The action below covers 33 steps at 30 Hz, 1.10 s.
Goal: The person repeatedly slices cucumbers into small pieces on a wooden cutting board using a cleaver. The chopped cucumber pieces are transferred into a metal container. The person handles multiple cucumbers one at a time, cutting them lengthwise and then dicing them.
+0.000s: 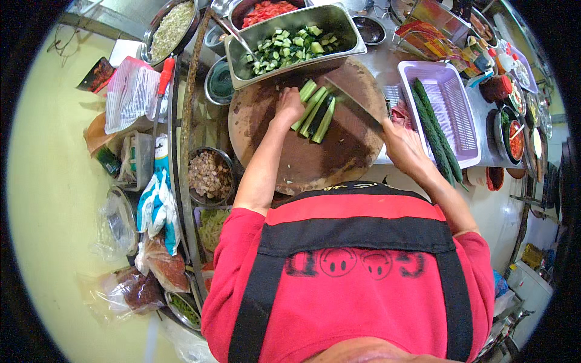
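Observation:
Several long cucumber strips [313, 113] lie side by side on a round wooden chopping block [290, 159]. My left hand [289, 106] rests at the strips' left side near their far ends, its fingers bent. In my right hand [401, 143] is the handle of a cleaver [354, 100]; its blade slants up and left across the block, to the right of the strips. Behind the block stands a steel pan [297, 70] of diced cucumber [290, 47] with a spoon in it. Whether my left fingers press on a strip cannot be told.
A purple plastic basket [474, 154] with two whole cucumbers [433, 129] stands right of the block. Left are a green-looking bowl [220, 80] and a bowl of chopped pieces [211, 174]. Red chopped food [268, 12] is behind the pan. Sauces and bottles crowd the far right.

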{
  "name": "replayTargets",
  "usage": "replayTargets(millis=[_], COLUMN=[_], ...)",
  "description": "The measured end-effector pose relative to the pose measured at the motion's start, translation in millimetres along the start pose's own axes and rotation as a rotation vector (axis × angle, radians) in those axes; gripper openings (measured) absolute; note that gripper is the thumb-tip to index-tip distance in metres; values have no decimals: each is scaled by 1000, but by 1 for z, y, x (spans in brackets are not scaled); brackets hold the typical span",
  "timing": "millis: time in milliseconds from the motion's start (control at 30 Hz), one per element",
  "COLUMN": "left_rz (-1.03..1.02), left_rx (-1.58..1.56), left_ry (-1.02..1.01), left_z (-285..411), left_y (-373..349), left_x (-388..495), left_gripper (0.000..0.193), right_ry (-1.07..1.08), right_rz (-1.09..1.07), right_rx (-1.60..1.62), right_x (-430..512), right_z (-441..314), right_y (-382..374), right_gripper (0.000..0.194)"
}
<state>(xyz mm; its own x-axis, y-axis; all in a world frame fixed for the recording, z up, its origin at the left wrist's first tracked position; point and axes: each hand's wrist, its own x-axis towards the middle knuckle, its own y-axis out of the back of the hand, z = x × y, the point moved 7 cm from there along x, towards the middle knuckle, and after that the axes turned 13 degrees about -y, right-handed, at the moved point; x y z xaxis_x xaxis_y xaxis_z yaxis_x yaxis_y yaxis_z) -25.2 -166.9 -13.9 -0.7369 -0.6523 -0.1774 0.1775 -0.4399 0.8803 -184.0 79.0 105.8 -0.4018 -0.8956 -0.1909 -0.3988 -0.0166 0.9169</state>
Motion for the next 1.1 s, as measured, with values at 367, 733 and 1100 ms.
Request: replayTargets(millis=[367, 733, 1100], left_rz=[45, 163, 128], left_rx=[111, 43, 47], left_ry=[-8, 18, 19], left_z=[45, 59, 56], left_y=[-11, -18, -29], left_x=[-37, -125, -133], left_gripper=[98, 117, 114], right_ry=[80, 78, 146], right_rz=[-21, -172, -153], right_rx=[-109, -15, -34], right_x=[71, 14, 42], right_z=[-25, -18, -73], right_y=[-53, -59, -78], right_gripper=[17, 14, 13])
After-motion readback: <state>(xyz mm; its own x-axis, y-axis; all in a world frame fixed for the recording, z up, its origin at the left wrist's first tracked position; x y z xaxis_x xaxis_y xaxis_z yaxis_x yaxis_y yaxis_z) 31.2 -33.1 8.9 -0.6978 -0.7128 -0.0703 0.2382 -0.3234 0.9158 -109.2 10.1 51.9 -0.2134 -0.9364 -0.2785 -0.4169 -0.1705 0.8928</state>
